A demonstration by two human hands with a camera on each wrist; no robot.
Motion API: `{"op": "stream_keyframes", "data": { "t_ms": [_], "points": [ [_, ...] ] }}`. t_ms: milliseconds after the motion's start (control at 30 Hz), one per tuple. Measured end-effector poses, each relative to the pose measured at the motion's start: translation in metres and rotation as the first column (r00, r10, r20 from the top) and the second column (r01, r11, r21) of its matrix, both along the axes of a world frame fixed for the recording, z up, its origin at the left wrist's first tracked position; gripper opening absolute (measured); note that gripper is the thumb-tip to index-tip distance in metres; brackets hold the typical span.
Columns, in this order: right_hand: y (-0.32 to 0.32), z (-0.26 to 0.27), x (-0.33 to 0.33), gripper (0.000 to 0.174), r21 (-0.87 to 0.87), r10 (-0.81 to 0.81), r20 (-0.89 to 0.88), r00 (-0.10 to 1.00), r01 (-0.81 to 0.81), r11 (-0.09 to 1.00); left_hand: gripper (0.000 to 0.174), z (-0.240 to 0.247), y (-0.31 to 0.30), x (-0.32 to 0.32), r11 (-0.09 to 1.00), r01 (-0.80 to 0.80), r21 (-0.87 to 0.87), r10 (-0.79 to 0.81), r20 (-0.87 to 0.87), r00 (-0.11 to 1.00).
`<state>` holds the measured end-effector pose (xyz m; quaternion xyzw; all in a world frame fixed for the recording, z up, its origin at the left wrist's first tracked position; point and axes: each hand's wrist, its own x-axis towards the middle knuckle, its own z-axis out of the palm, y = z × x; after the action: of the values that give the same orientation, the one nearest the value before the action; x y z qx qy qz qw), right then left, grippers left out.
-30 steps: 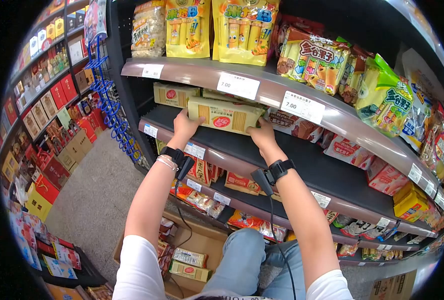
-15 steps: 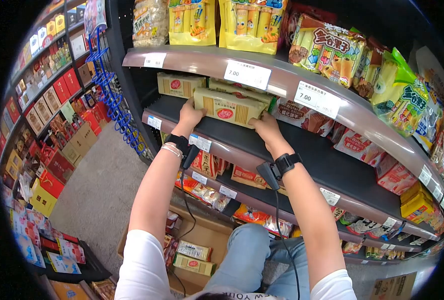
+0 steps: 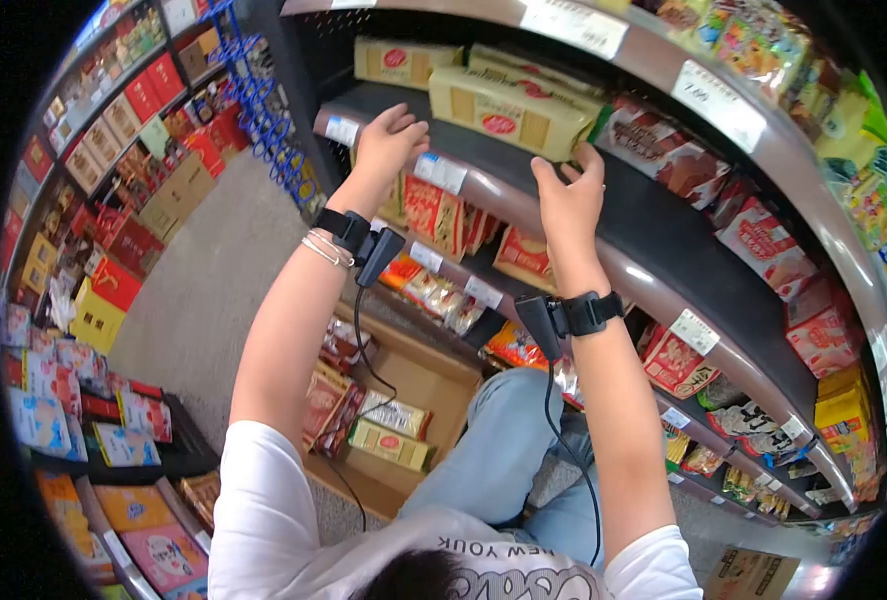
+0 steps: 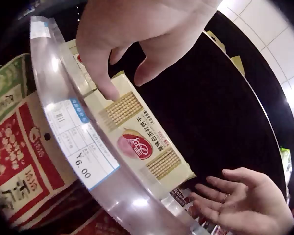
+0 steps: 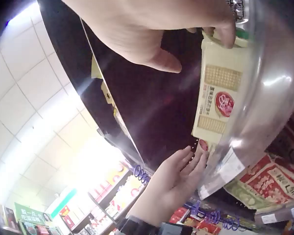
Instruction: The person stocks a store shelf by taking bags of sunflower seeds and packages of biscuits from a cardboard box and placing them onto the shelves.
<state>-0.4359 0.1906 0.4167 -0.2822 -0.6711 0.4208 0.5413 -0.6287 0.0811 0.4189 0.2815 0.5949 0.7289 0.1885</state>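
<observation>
A cream biscuit pack point(image 3: 509, 108) with a red round logo lies on the dark shelf, in front of another pack point(image 3: 534, 72) of the same kind and beside a third point(image 3: 409, 62). My left hand point(image 3: 386, 152) hangs in front of the shelf edge, fingers loosely bent and holding nothing, left of the front pack. Near that pack's right end, my right hand point(image 3: 572, 205) has thumb and fingers spread, with fingertips close to the corner. In the right wrist view, a finger of my right hand point(image 5: 152, 29) overlaps the end of the biscuit pack point(image 5: 218, 98).
Below, an open cardboard box point(image 3: 444, 375) on the floor holds several packs, including a cream biscuit pack point(image 3: 391, 446). Wafer bags point(image 3: 659, 150) stand right of the cream packs. A price rail point(image 3: 504, 195) runs along the shelf front. Black cables point(image 3: 574, 450) hang from both wrists.
Both hands have let go of the front biscuit pack and drawn back toward me, the left one farther. The pack stays on the shelf. The head view has tilted downward.
</observation>
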Motion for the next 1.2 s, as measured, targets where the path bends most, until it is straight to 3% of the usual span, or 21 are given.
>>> {"op": "stream_keyframes", "data": {
  "t_ms": [33, 67, 100, 167, 233, 267, 300, 367, 500, 533, 633, 767, 867, 1000, 1100, 1200],
  "points": [
    [-0.016, -0.004, 0.003, 0.059, -0.04, 0.031, -0.021, 0.999, -0.032, 0.999, 0.055, -0.004, -0.014, 0.005, 1.0, 0.008, -0.012, -0.008, -0.004, 1.0],
    [-0.028, -0.016, 0.003, 0.053, 0.03, 0.086, -0.028, 0.996, -0.086, 0.996, 0.052, -0.014, -0.028, 0.008, 1.0, 0.028, 0.012, -0.027, -0.012, 1.0],
    [-0.046, -0.023, 0.007, 0.043, 0.0, 0.238, -0.101, 0.966, -0.239, 0.971, 0.049, -0.02, -0.048, 0.018, 0.999, 0.037, -0.035, -0.037, 0.011, 0.999],
    [-0.078, -0.055, 0.007, 0.031, -0.119, 0.495, -0.182, 0.85, -0.518, 0.847, 0.047, -0.052, -0.089, 0.032, 0.993, 0.043, -0.111, -0.032, 0.095, 0.995],
    [-0.11, -0.089, 0.01, 0.021, -0.251, 0.615, -0.048, 0.787, -0.605, 0.756, 0.042, -0.098, -0.127, 0.05, 0.977, 0.017, -0.212, 0.031, 0.218, 0.976],
    [-0.125, -0.111, 0.008, 0.019, -0.374, 0.665, -0.105, 0.739, -0.649, 0.662, 0.041, -0.126, -0.147, 0.058, 0.973, -0.008, -0.229, 0.074, 0.281, 0.957],
    [-0.14, -0.137, 0.005, 0.018, -0.484, 0.701, -0.171, 0.692, -0.679, 0.552, 0.039, -0.166, -0.167, 0.058, 0.944, -0.004, -0.329, 0.115, 0.319, 0.941],
    [-0.172, -0.19, 0.004, 0.019, -0.603, 0.74, -0.207, 0.64, -0.679, 0.419, 0.033, -0.219, -0.201, 0.086, 0.927, -0.034, -0.373, 0.234, 0.507, 0.83],
    [-0.22, -0.284, 0.02, 0.021, -0.832, 0.801, -0.148, 0.581, -0.511, 0.216, 0.037, -0.327, -0.265, 0.137, 0.844, -0.023, -0.536, 0.402, 0.604, 0.688],
    [-0.225, -0.293, 0.027, 0.022, -0.871, 0.82, -0.071, 0.568, -0.435, 0.227, 0.038, -0.359, -0.283, 0.146, 0.826, 0.02, -0.563, 0.412, 0.628, 0.66],
    [-0.235, -0.361, 0.044, 0.023, -0.907, 0.834, 0.07, 0.547, -0.314, 0.282, 0.035, -0.408, -0.305, 0.178, 0.841, 0.006, -0.54, 0.482, 0.756, 0.442],
    [-0.235, -0.388, 0.047, 0.023, -0.714, 0.739, 0.458, 0.494, -0.291, 0.637, 0.026, -0.454, -0.31, 0.204, 0.758, 0.027, -0.652, 0.613, 0.727, 0.31],
    [-0.234, -0.408, 0.051, 0.025, -0.637, 0.666, 0.626, 0.406, -0.227, 0.737, 0.022, -0.508, -0.315, 0.216, 0.67, 0.075, -0.739, 0.72, 0.671, 0.181],
    [-0.233, -0.422, 0.054, 0.026, -0.705, 0.709, 0.619, 0.338, -0.158, 0.691, 0.033, -0.547, -0.325, 0.228, 0.736, 0.178, -0.653, 0.633, 0.758, 0.158],
    [-0.235, -0.426, 0.049, 0.025, -0.733, 0.718, 0.597, 0.358, -0.12, 0.67, 0.042, -0.548, -0.308, 0.236, 0.576, 0.135, -0.806, 0.777, 0.592, 0.216],
    [-0.241, -0.444, 0.05, 0.026, -0.74, 0.722, 0.607, 0.332, -0.096, 0.666, 0.051, -0.564, -0.308, 0.236, 0.576, 0.194, -0.794, 0.755, 0.607, 0.247]
  ]
}}
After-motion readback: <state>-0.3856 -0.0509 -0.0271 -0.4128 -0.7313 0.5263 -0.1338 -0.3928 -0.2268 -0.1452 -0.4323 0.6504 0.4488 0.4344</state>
